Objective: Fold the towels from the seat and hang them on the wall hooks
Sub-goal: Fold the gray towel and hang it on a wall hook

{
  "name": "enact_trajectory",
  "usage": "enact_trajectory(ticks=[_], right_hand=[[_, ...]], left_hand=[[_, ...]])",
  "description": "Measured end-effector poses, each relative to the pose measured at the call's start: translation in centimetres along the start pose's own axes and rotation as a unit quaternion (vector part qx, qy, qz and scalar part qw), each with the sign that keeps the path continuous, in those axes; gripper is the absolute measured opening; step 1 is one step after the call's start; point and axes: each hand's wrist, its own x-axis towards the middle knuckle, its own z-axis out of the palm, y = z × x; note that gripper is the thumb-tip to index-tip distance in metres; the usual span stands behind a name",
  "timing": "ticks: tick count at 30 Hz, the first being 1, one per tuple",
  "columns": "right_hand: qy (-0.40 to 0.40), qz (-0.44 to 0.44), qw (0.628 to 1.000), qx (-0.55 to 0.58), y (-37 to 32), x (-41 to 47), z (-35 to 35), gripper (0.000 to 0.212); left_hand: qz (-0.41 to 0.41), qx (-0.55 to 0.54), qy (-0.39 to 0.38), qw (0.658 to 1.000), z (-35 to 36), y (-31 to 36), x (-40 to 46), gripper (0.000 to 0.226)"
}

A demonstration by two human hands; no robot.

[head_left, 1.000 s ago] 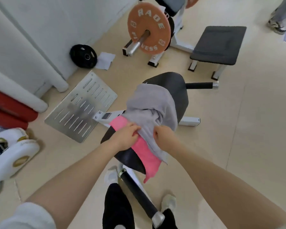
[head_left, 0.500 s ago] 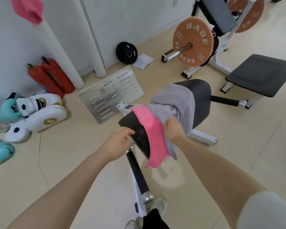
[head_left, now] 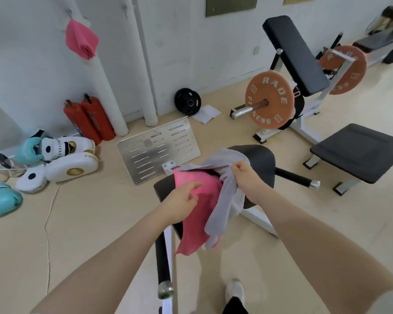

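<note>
A black padded seat (head_left: 264,163) stands in the middle of the floor. Draped over it is a pink towel (head_left: 196,214), hanging down off its near edge. My right hand (head_left: 247,181) is shut on a grey towel (head_left: 224,209) and holds it bunched up above the seat. My left hand (head_left: 180,206) lies on the pink towel with its fingers apart and extended. A second pink towel (head_left: 81,40) hangs folded on a wall hook at the upper left. Another hook (head_left: 124,7) on the wall to its right is bare.
A perforated metal plate (head_left: 157,148) lies on the floor past the seat. Two red cylinders (head_left: 90,118), boxing pads (head_left: 72,166) and teal gloves (head_left: 1,199) sit along the left wall. A barbell rack with an orange weight plate (head_left: 269,99) and a flat bench (head_left: 361,151) stand at right.
The view has tilted up, showing the wall and the hung pink towel. My right hand has lifted the grey towel off the seat. My left hand has moved onto the pink towel.
</note>
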Motion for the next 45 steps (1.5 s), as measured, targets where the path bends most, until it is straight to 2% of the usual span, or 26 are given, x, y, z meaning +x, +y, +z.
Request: enact_trajectory(ticks=[4,8,10,12,13,15,17,20,24,27,29,30,32,34,36,37,39,40,41,42,44,45], right_hand=[[-0.081,0.002,0.997,0.011,-1.7,2.8,-4.1,0.025],[-0.185,0.003,0.962,0.199,-3.5,4.9,-9.2,0.023],[-0.244,-0.035,0.942,0.227,-4.8,5.1,-11.0,0.017],[-0.308,-0.067,0.923,0.221,-5.6,5.2,-12.1,0.010],[-0.325,-0.071,0.916,0.224,-5.7,5.3,-12.5,0.015],[-0.327,-0.074,0.906,0.259,-5.9,5.9,-13.5,0.024],[-0.306,-0.077,0.895,0.314,-5.8,6.4,-14.7,0.031],[-0.243,-0.072,0.878,0.406,-5.3,7.4,-17.0,0.035],[-0.195,-0.033,0.872,0.448,-4.6,8.3,-18.7,0.034],[-0.176,-0.007,0.903,0.391,-4.0,8.7,-19.0,0.029],[-0.167,0.007,0.934,0.316,-3.5,8.9,-18.5,0.022],[-0.173,0.025,0.941,0.289,-3.1,8.9,-18.1,0.020],[-0.217,0.083,0.935,0.267,-2.1,8.9,-17.6,0.020],[-0.269,0.107,0.922,0.257,-1.6,9.0,-17.6,0.023],[-0.264,0.108,0.929,0.238,-1.4,9.8,-17.7,0.025],[-0.230,0.104,0.944,0.214,-1.3,10.3,-17.6,0.025],[-0.135,0.060,0.983,0.113,-0.8,11.3,-17.0,0.020],[-0.101,0.020,0.994,0.041,-0.4,11.8,-16.6,0.015],[-0.090,-0.016,0.996,-0.024,-0.1,12.2,-16.1,0.008],[-0.089,-0.042,0.992,-0.074,0.3,12.7,-15.4,0.010],[-0.085,-0.060,0.987,-0.120,1.1,14.0,-14.0,0.028],[-0.075,-0.067,0.986,-0.134,1.4,14.7,-13.4,0.030]], left_hand=[[-0.006,-0.006,0.067,0.998,2.0,4.2,4.9,0.062],[-0.008,0.025,0.129,0.991,2.5,8.6,9.1,0.064],[-0.008,-0.030,0.125,0.992,2.8,9.8,10.8,0.050],[0.002,-0.071,0.135,0.988,3.1,10.2,12.2,0.017],[-0.010,-0.085,0.144,0.986,3.2,10.3,12.7,0.017],[-0.049,-0.124,0.155,0.979,3.2,10.3,13.3,0.011],[-0.092,-0.116,0.154,0.977,2.7,9.8,13.5,0.005],[-0.111,-0.057,0.170,0.977,1.9,8.1,13.5,0.030],[-0.058,-0.175,0.263,0.947,0.8,8.6,13.1,0.035],[-0.054,-0.268,0.289,0.918,0.2,10.6,13.4,0.032],[-0.073,-0.365,0.265,0.890,0.2,11.9,13.2,0.032],[-0.088,-0.438,0.227,0.865,0.3,12.4,12.9,0.032],[-0.123,-0.536,0.094,0.830,0.5,13.1,11.8,0.027],[-0.135,-0.533,-0.013,0.835,0.6,13.2,10.8,0.018],[-0.155,-0.500,-0.025,0.852,0.2,12.5,10.7,0.016],[-0.178,-0.435,-0.015,0.882,0.1,11.9,10.9,0.018],[-0.228,-0.177,-0.010,0.957,0.0,10.0,11.8,0.020],[-0.234,-0.020,0.004,0.972,0.2,8.8,12.4,0.025],[-0.228,0.108,0.034,0.967,0.5,7.5,12.9,0.029],[-0.234,0.156,0.075,0.957,0.8,6.3,13.3,0.030],[-0.240,0.160,0.138,0.948,1.6,5.0,14.0,0.025],[-0.231,0.163,0.154,0.947,2.0,4.7,14.4,0.022]])
